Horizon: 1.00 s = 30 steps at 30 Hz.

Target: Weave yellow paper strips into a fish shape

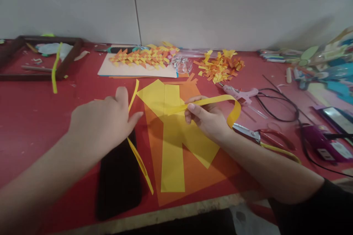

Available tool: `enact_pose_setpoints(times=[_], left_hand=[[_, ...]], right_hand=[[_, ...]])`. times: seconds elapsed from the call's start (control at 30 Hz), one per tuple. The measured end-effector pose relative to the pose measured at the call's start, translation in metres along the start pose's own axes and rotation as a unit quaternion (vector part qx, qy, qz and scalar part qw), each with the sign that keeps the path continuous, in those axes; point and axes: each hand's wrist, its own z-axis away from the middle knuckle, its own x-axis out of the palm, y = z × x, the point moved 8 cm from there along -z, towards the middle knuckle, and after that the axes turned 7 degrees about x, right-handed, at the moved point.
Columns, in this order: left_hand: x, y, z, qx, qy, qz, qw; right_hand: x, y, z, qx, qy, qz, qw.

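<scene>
Nearest, the left hand (pixel 102 125) is laid on a thin yellow strip (pixel 140 165), its grip hidden, while a long yellow band (pixel 217 98) is pinched by the right hand (pixel 208 119) above the orange paper (pixel 198 170).

a paper-craft work table: red tabletop (pixel 33 117) strewn with paper scraps (pixel 220 67), glue gun (pixel 239 93), scissors (pixel 261 136).

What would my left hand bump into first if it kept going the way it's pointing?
Probably the yellow paper lying just past the left hand, though height above it is hard to judge.
</scene>
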Motion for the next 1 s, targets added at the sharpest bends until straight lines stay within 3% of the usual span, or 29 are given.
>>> enact_pose_setpoints(times=[0.07, 0.17, 0.3, 0.43, 0.5, 0.57, 0.67, 0.77, 0.83, 0.9, 1.0], left_hand=[[0.013, -0.002, -0.003, 0.007, -0.070, 0.003, 0.998], [0.026, 0.005, -0.011, 0.020, -0.098, 0.075, 0.992], [0.027, 0.010, -0.021, 0.006, -0.049, 0.102, 0.994], [0.020, -0.006, -0.027, -0.046, 0.031, 0.086, 0.995], [0.019, -0.012, -0.031, -0.048, 0.063, 0.148, 0.986], [0.022, -0.016, -0.036, -0.037, 0.086, 0.274, 0.957], [0.035, -0.019, -0.041, -0.053, 0.069, 0.456, 0.886], [0.045, -0.018, -0.042, -0.076, 0.029, 0.520, 0.851], [0.045, -0.018, -0.040, -0.073, 0.026, 0.502, 0.862], [0.039, -0.018, -0.038, -0.057, 0.042, 0.421, 0.904], [0.027, -0.020, -0.033, -0.057, 0.065, 0.208, 0.974]], right_hand=[[0.000, 0.001, -0.001, 0.001, 0.000, 0.004, 1.000], [0.001, 0.002, 0.000, 0.001, -0.007, 0.018, 1.000], [0.001, 0.003, 0.001, -0.001, -0.014, 0.031, 0.999], [0.002, 0.004, 0.002, 0.002, -0.021, 0.038, 0.999], [0.003, 0.004, 0.002, 0.005, -0.023, 0.038, 0.999], [0.003, 0.005, 0.002, 0.008, -0.022, 0.036, 0.999], [0.001, 0.005, 0.002, 0.013, -0.015, 0.034, 0.999], [0.001, 0.006, 0.002, 0.016, -0.016, 0.034, 0.999], [0.002, 0.005, 0.002, 0.017, -0.021, 0.032, 0.999], [0.003, 0.005, 0.002, 0.019, -0.028, 0.031, 0.999], [0.004, 0.006, 0.002, 0.024, -0.040, 0.031, 0.998]])
